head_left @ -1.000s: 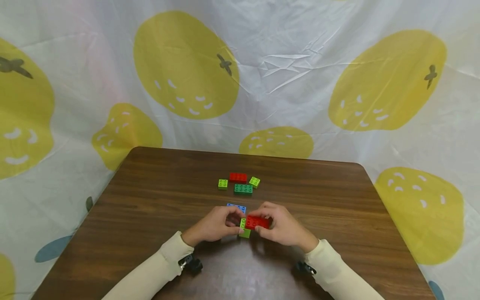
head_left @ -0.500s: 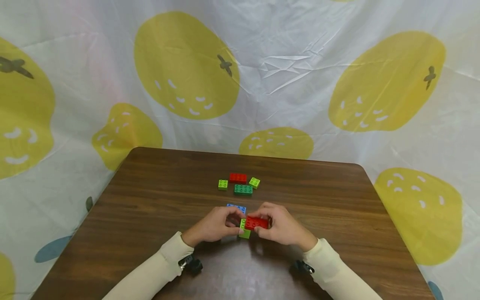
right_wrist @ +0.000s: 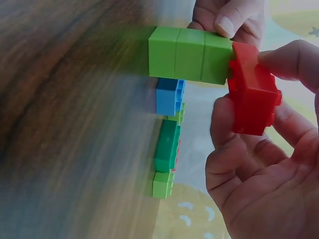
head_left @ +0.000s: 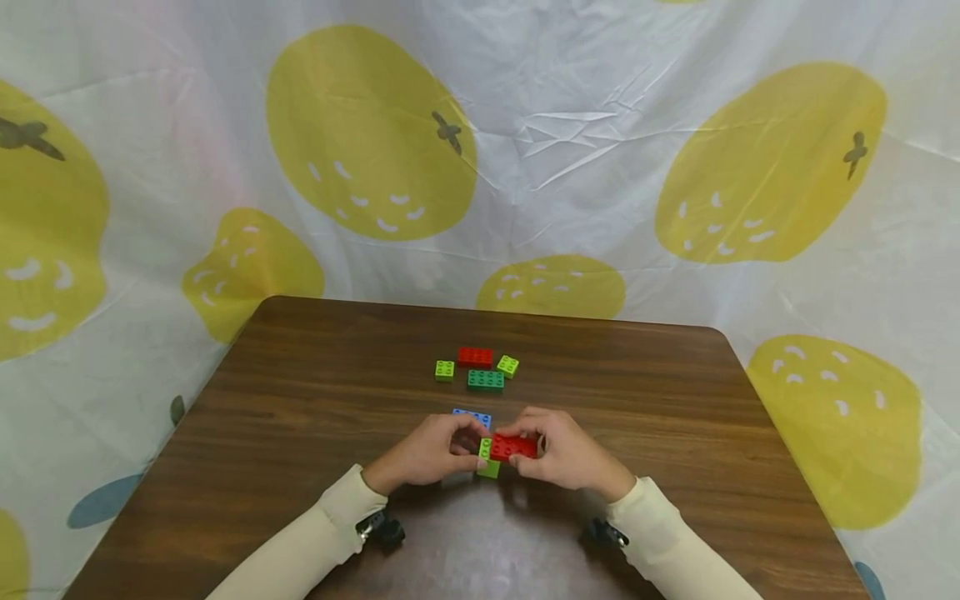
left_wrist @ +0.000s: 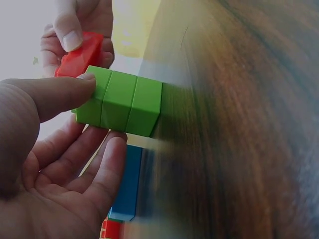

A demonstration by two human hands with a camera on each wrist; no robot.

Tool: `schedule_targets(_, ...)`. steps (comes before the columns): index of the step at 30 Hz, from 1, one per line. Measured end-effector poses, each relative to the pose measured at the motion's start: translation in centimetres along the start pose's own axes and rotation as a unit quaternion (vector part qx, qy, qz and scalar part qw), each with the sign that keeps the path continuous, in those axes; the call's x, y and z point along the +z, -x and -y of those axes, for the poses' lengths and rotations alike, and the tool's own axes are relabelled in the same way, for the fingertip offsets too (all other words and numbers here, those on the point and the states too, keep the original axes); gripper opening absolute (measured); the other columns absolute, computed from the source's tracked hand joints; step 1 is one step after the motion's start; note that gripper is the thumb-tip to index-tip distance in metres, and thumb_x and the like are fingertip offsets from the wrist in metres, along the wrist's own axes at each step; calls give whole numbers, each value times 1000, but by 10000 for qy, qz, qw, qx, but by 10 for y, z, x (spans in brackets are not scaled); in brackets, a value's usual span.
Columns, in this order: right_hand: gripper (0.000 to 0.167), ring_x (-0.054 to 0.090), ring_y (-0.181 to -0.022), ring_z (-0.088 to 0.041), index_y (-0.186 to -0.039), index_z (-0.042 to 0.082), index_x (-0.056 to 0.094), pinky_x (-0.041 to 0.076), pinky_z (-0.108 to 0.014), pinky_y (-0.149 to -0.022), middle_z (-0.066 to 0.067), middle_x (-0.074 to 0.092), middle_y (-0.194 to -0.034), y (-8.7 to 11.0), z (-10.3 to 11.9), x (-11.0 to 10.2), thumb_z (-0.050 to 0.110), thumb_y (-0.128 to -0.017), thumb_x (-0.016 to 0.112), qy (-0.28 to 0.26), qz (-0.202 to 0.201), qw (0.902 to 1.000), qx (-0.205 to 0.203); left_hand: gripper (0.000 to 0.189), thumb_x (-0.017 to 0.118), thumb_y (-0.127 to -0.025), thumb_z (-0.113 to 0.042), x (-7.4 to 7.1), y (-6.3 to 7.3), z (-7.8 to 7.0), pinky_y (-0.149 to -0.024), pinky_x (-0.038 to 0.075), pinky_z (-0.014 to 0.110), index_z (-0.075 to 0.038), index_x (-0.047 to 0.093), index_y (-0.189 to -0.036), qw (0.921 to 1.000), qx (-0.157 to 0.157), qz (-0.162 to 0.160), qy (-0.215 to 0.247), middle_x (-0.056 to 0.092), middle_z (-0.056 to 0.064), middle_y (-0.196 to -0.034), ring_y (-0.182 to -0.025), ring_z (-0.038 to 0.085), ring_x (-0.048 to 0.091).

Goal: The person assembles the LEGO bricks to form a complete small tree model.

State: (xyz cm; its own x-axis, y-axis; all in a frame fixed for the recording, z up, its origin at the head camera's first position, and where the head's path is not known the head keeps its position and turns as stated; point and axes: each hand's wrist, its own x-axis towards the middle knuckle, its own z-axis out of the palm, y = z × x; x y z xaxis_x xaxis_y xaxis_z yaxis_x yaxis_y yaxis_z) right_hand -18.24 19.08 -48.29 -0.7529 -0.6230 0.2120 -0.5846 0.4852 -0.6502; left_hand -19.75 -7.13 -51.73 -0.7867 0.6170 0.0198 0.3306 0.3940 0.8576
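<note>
A stack of three lime green bricks (left_wrist: 119,102) stands on the table, pinched by my left hand (head_left: 431,450) with the thumb on one side and fingers on the other. My right hand (head_left: 566,452) pinches a red brick (right_wrist: 254,94) between thumb and fingers at the top of the stack. From the head view the red brick covers the right part of the stack's top and juts out to the right; lime studs show at its left. Whether its underside is locked onto the studs I cannot tell. Just behind the left fingertips lies a blue brick (head_left: 472,416), partly hidden.
Farther back on the brown table (head_left: 637,375) lie a dark green brick (head_left: 486,381), another red brick (head_left: 476,357) and two small lime bricks, one at left (head_left: 445,371) and one at right (head_left: 507,366). A lemon-patterned curtain (head_left: 555,192) hangs behind the table.
The red brick in my right hand has shifted very slightly left over the lime green stack. My left hand keeps its hold in the same place.
</note>
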Motion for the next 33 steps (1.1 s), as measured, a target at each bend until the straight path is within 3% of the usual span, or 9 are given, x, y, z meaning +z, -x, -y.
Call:
schedule_targets(8,39,55,-70,-6,-122,9,78,50,-22,-58,7,67,-91,0,0,3,11,-83,81,62,-137,9999,-30,30,82,-94,-19,-1,0,0,-88,62,28,-12,69,-121,10000,-5,-13,3,74,2,-118,-106,16,74)
schedule_targets(21,36,57,-74,-7,-121,15,77,51,-22,-62,7,70,-98,4,-2,7,14,-85,80,323,-195,9993,18,31,83,-94,-20,4,-1,3,-86,61,24,-13,69,-120,10000,42,-50,-17,74,3,-117,-105,16,74)
schedule_targets(29,29,61,-83,-6,-124,21,73,57,-34,-71,10,71,-102,6,-2,8,24,-95,78,361,-170,9990,-207,32,83,-94,-20,3,1,0,-85,61,24,-13,68,-121,10000,76,-29,-48,74,4,-119,-107,17,74)
schedule_targets(33,30,64,-87,-6,-125,20,73,58,-33,-74,10,73,-104,5,-2,8,24,-95,79,395,-198,9988,-206,35,83,-94,-22,-1,2,-3,-84,61,25,-12,67,-123,9999,68,-26,-97,74,4,-119,-106,18,74)
